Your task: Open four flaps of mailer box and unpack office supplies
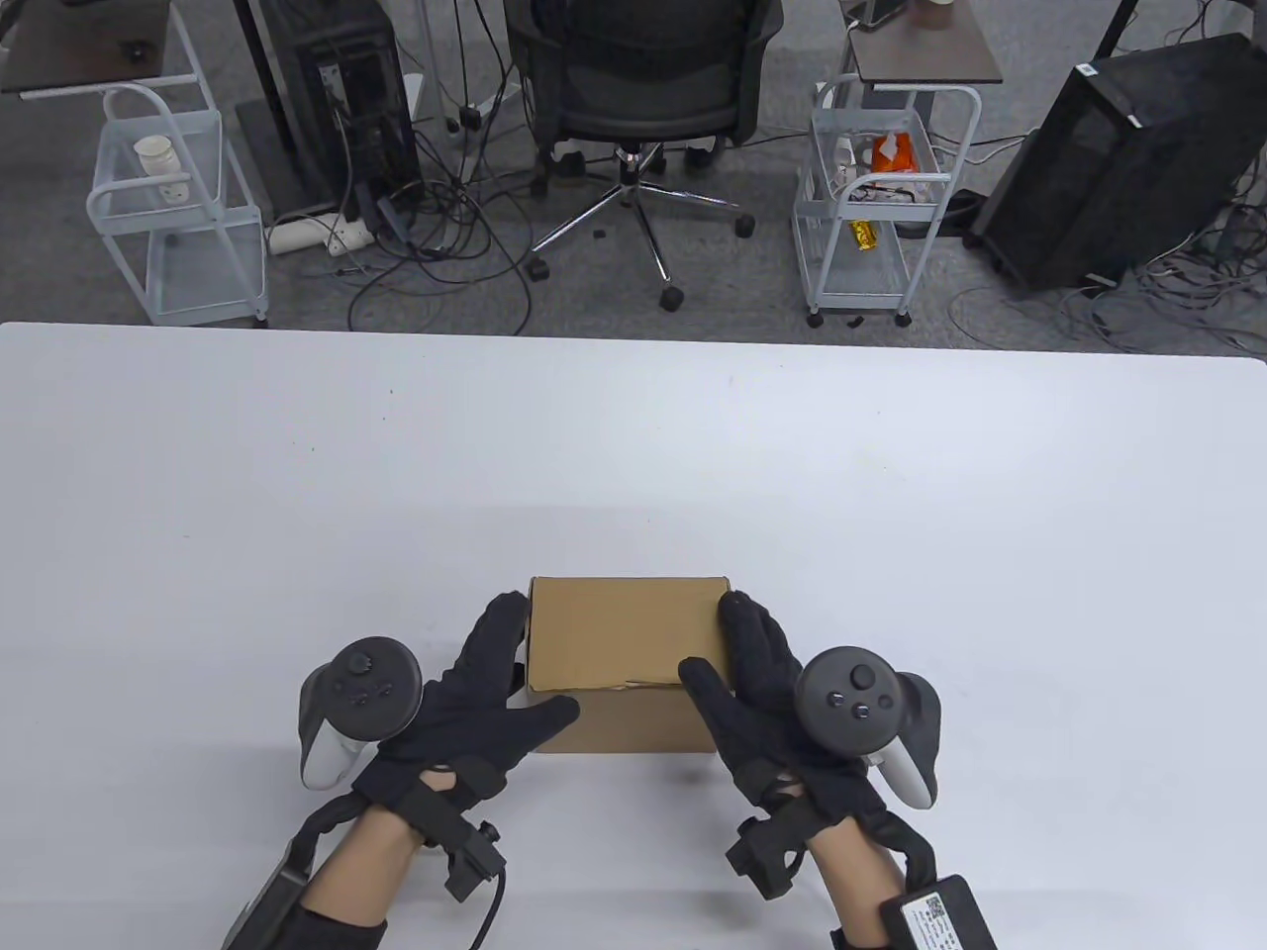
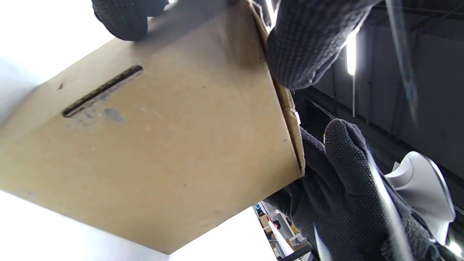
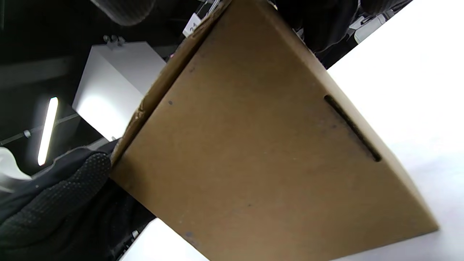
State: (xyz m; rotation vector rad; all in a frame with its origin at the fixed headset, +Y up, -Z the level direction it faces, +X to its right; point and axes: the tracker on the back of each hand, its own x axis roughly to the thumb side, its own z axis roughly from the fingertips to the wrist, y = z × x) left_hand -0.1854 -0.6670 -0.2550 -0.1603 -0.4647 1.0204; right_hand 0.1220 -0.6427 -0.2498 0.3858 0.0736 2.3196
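A closed brown cardboard mailer box [image 1: 626,633] stands on the white table [image 1: 633,445] near its front edge. My left hand [image 1: 515,658] lies against the box's left wall with the thumb on the front face. My right hand [image 1: 732,653] lies against the right wall with the thumb on the top at the front edge. The left wrist view shows the left wall with a slot [image 2: 163,145] and my fingers [image 2: 308,40] at its top corner. The right wrist view shows the right wall with a slot [image 3: 261,163]. The top flap lies flat; the contents are hidden.
The table stretches bare white to the left, right and back of the box. Beyond its far edge are an office chair [image 1: 643,89], two wire carts [image 1: 178,218] [image 1: 871,218] and computer towers on the floor.
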